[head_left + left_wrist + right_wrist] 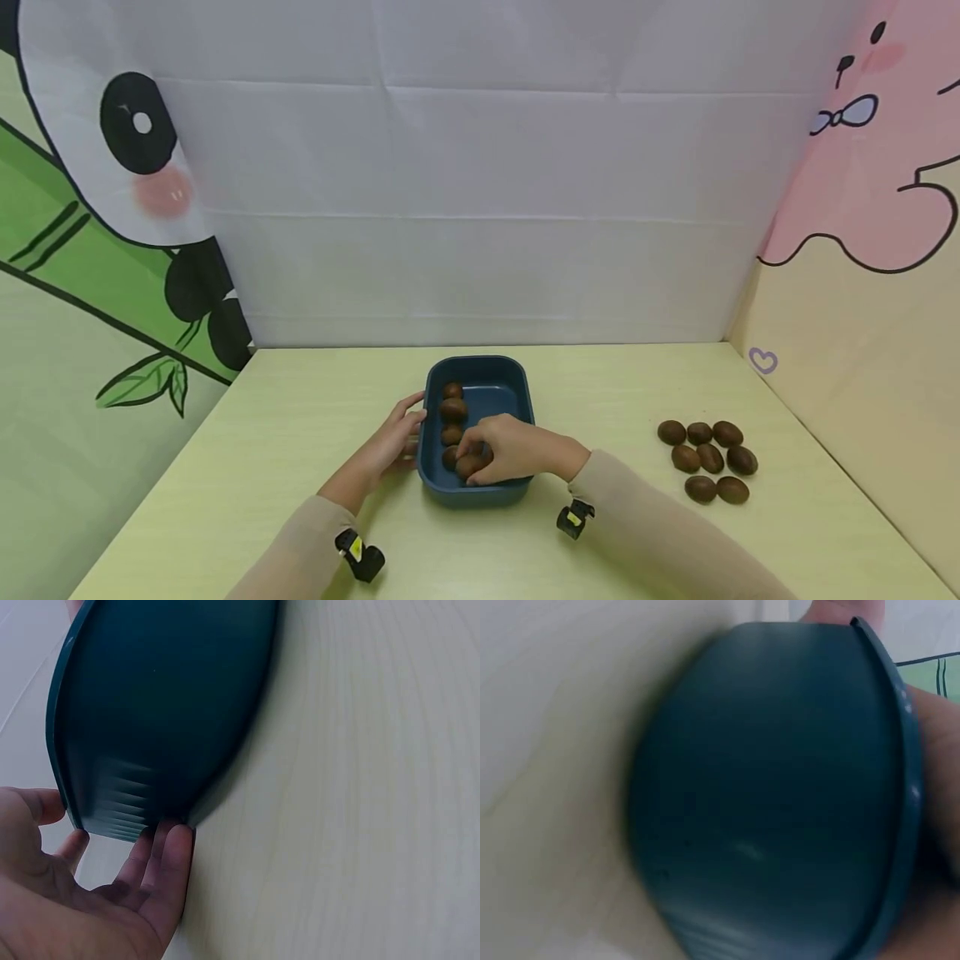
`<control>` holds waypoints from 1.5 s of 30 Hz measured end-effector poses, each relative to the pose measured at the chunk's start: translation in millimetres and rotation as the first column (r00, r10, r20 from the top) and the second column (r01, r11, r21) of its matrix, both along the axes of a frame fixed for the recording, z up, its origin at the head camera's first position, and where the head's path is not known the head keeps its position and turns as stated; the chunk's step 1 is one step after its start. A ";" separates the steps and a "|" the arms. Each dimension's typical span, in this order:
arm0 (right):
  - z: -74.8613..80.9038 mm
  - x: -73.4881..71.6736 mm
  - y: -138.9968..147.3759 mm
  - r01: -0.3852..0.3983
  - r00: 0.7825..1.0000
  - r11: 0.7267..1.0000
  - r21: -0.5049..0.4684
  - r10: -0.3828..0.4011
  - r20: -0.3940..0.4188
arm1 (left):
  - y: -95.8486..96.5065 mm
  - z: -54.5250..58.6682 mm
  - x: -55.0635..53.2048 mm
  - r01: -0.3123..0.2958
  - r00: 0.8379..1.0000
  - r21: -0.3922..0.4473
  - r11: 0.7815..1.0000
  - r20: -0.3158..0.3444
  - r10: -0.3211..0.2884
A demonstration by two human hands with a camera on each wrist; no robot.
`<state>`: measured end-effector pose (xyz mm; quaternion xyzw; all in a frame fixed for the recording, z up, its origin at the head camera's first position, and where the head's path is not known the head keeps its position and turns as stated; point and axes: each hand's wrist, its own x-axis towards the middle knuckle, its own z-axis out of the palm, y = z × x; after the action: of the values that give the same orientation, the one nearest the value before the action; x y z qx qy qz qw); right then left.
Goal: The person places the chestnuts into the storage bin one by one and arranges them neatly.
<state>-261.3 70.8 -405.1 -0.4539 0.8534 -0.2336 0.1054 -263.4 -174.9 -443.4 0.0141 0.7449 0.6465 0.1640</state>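
A dark blue rectangular bin (476, 497) stands on the table. Several brown, oval, nut-like pieces (453, 409) lie in a column along its left side. My right hand (510, 450) reaches over the right rim and pinches one brown oval piece (471, 465) between thumb and fingers, low in the bin near its front. My left hand (390, 446) is at the bin's left side; in the left wrist view its fingers (174, 859) lie fairly straight against the outer wall. The right wrist view shows mostly the bin's outer wall (772, 787), with the hand partly hidden behind the rim.
Several more brown oval pieces (709, 457) lie in loose rows on the table, right of the bin. The pale yellow table (300, 417) ends against a white back wall (480, 208). Side panels carry painted cartoon animals.
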 end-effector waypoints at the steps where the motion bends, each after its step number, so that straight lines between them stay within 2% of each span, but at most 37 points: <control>1: -1.7 0.1 -3.4 -0.004 1.000 1.000 0.007 0.004 -0.009 | 0.2 -0.3 -0.1 -0.009 1.000 0.005 1.000 -0.004 0.009; 11: -11.8 1.8 -21.9 0.007 1.000 0.999 0.033 -0.007 -0.002 | 1.0 -1.7 -2.1 -0.026 1.000 -0.010 1.000 0.009 0.027; 22: -15.0 0.6 -24.2 0.033 0.997 0.999 -0.027 -0.031 0.068 | -0.7 -0.8 -2.2 -0.019 1.000 -0.012 1.000 0.016 0.020; 29: -15.3 0.2 -23.0 0.041 0.997 0.999 -0.023 -0.039 0.070 | -0.3 -0.3 -1.4 -0.023 0.999 -0.007 1.000 0.026 0.023; 37: -9.3 -0.2 -17.0 0.042 0.994 0.998 -0.042 -0.037 0.102 | -0.2 -1.0 -1.2 -0.024 0.999 -0.005 1.000 0.020 0.025; 40: -2.8 -0.1 -10.0 0.063 0.990 0.996 -0.060 -0.055 0.128 | -0.2 -1.1 -0.7 -0.020 1.000 -0.009 1.000 0.011 0.020; 45: 10.5 -0.7 8.3 0.108 0.987 0.990 -0.088 -0.097 0.127 | -0.3 -0.4 0.9 -0.014 1.000 0.000 1.000 0.003 0.014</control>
<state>-261.9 79.0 -394.6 -0.3987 0.8556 -0.3062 0.1238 -262.5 -175.1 -443.8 0.0079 0.7448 0.6476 0.1607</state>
